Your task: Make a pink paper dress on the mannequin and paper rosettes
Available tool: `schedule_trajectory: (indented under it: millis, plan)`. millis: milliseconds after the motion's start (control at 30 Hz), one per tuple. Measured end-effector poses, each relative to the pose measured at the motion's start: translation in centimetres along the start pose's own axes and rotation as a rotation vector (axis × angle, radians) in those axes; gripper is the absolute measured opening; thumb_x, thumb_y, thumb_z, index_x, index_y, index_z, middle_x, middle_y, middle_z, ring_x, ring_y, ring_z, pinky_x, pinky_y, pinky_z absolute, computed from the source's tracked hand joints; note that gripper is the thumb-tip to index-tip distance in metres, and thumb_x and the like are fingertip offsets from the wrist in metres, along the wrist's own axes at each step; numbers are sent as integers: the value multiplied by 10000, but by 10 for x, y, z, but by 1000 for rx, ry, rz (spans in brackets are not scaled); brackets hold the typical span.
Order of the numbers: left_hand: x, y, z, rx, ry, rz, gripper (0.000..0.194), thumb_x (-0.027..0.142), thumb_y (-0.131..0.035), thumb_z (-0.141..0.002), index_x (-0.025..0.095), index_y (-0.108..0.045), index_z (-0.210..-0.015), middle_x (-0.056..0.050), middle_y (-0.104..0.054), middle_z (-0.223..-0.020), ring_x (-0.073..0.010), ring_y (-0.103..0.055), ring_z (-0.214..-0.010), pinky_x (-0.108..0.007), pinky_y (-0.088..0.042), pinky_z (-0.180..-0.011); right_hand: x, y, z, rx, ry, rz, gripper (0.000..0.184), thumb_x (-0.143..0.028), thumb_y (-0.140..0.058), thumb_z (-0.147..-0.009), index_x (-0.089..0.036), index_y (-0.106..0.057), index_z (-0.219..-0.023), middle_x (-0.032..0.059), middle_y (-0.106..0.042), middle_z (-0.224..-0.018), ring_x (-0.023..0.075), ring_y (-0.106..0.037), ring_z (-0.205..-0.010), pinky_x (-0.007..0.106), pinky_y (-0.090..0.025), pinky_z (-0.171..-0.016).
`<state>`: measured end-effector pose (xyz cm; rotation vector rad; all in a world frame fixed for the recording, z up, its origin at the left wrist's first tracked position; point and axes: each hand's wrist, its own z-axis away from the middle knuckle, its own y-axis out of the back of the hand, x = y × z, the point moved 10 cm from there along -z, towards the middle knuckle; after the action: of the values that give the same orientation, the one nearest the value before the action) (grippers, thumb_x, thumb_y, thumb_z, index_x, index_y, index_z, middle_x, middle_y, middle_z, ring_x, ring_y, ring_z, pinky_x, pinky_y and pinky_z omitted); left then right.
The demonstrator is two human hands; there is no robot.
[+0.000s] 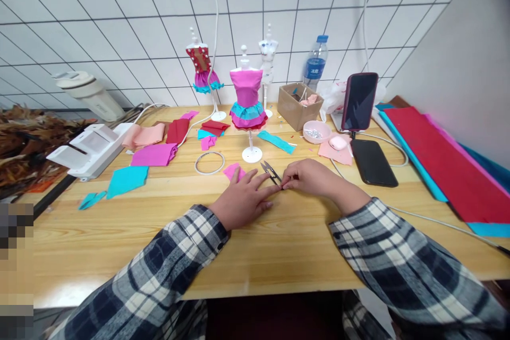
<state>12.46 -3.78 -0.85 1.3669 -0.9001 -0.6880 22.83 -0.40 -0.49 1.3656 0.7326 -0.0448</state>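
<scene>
Small black-handled thread snips (272,172) lie on the wooden table with their blades pointing away from me. My right hand (308,178) is closed, its thumb and finger pinched at the rear end of the snips. My left hand (245,199) rests on the tabletop with spread fingers, a fingertip close to the same end; whether it touches is unclear. Partly under the left fingers is a pink crepe paper scrap (234,171). Just beyond the hands stands a mini dress form (246,87) in a pink bodice and a layered blue, pink and red skirt.
Behind stand another dressed form (202,64) and a white patterned form (268,58). A cardboard box (298,109), a bowl of beads (317,132) and a propped phone (359,101) are right. Crepe paper sheets (454,164) lie far right; a ring (209,163) and blue paper (126,180) lie left.
</scene>
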Motion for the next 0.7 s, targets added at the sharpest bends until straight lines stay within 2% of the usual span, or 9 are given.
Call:
schedule_trajectory:
  millis: [167, 333, 400, 467, 533, 600, 700]
  plan:
    - [-1, 1, 0, 2, 6, 5, 435, 353, -482, -938, 344, -454, -1372, -97, -447, -1450, -345, -360, -1338, -710, -184, -1066, 11, -3, 0, -3, 18, -162, 120, -282, -684, -788, -241, -769, -863, -1, -731, -835, 142, -643, -773, 220, -423, -675]
    - [-4, -3, 1, -7, 8, -4, 436, 370, -459, -946, 347, -443, -1381, -93, -425, -1475, -355, -342, -1357, -715, -183, -1066, 37, -5, 3, 3, -119, -284, 154, -268, -703, -763, -225, -746, -904, -10, -737, -807, 132, -645, -705, 208, -444, -622]
    - [-5, -3, 2, -6, 16, -8, 429, 378, -437, -953, 351, -440, -1381, -88, -428, -1474, -364, -337, -1360, -723, -189, -1058, 44, 2, 4, 68, -160, -229, 167, -202, -653, -793, -234, -743, -929, -3, -741, -856, 138, -656, -758, 217, -459, -664]
    - [-5, -3, 2, -5, 23, -12, 423, 379, -423, -958, 351, -440, -1380, -84, -430, -1473, -364, -338, -1361, -722, -193, -1059, 38, 13, 4, 171, -118, -142, 224, -164, -591, -833, -251, -742, -974, 7, -735, -947, 146, -654, -855, 236, -464, -746]
    - [-5, -3, 2, -7, 28, -11, 416, 371, -415, -960, 344, -444, -1374, -80, -425, -1478, -358, -350, -1356, -712, -205, -1064, 20, 16, 2, 221, 6, -113, 252, -183, -555, -871, -258, -738, -1027, 18, -717, -1002, 146, -641, -917, 245, -459, -805]
    - [-5, -3, 2, -7, 31, -3, 414, 357, -410, -962, 337, -441, -1374, -77, -424, -1478, -348, -371, -1345, -697, -223, -1068, 0, 7, -1, 171, 126, -132, 250, -209, -556, -882, -257, -740, -1043, 23, -703, -991, 139, -637, -916, 237, -459, -805]
    - [-5, -3, 3, -1, 27, 31, 410, 334, -414, -960, 332, -436, -1370, -73, -428, -1475, -326, -386, -1338, -663, -260, -1074, -5, -2, -5, 142, 127, -88, 244, -183, -576, -855, -266, -759, -993, 22, -691, -975, 140, -634, -890, 242, -458, -791]
